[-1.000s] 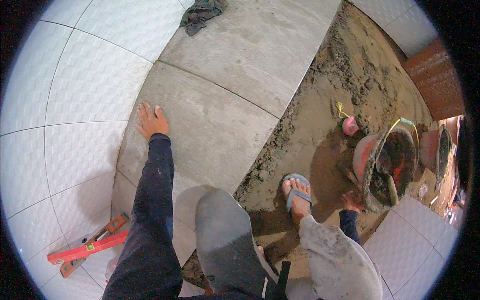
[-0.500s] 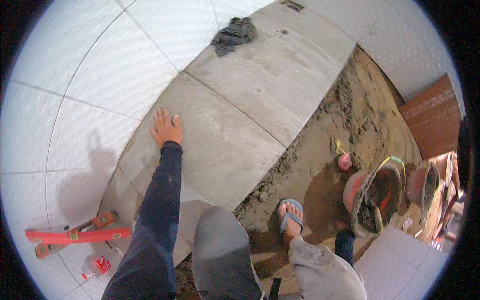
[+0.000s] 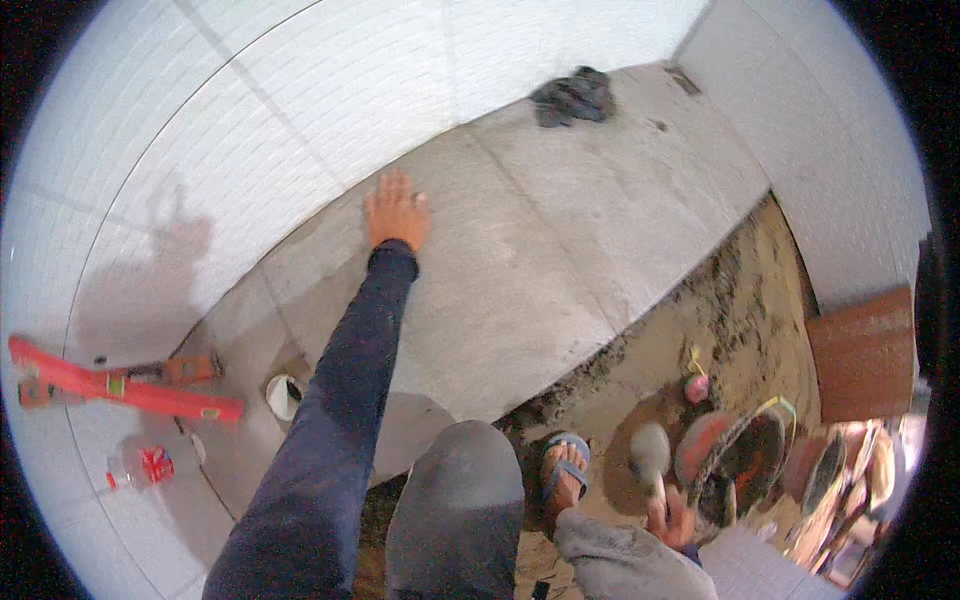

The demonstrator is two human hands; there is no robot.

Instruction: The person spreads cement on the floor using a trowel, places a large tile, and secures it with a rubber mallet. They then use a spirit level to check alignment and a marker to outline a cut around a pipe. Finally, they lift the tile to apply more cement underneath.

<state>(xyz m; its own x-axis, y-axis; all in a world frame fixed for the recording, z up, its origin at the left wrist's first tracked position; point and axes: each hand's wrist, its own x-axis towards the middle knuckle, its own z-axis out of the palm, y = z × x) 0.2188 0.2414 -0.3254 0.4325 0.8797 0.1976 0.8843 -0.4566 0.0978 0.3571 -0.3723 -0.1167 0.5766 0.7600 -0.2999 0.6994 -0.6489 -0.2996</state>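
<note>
My left hand (image 3: 397, 212) lies flat on a large grey floor tile (image 3: 500, 290), near the white tiled wall, fingers stretched out and slightly apart. At the lower right, my right hand (image 3: 672, 520) is closed round the handle of a mallet (image 3: 650, 452) with a pale grey, rounded head, somewhat blurred. The mallet is held over bare mortar (image 3: 610, 400), between my sandalled foot and a mortar-caked bucket (image 3: 745, 455).
A dark crumpled cloth (image 3: 575, 97) lies at the far wall. Red spirit level (image 3: 125, 388), plastic bottle (image 3: 150, 465) and white round container (image 3: 284, 396) are at left. A pink string reel (image 3: 697, 388), second bucket (image 3: 818, 468) and brown board (image 3: 862, 355) stand right.
My right hand has come into view holding the mallet. The view has shifted, and my left hand still rests flat on the tile. The white container now shows beside my left arm.
</note>
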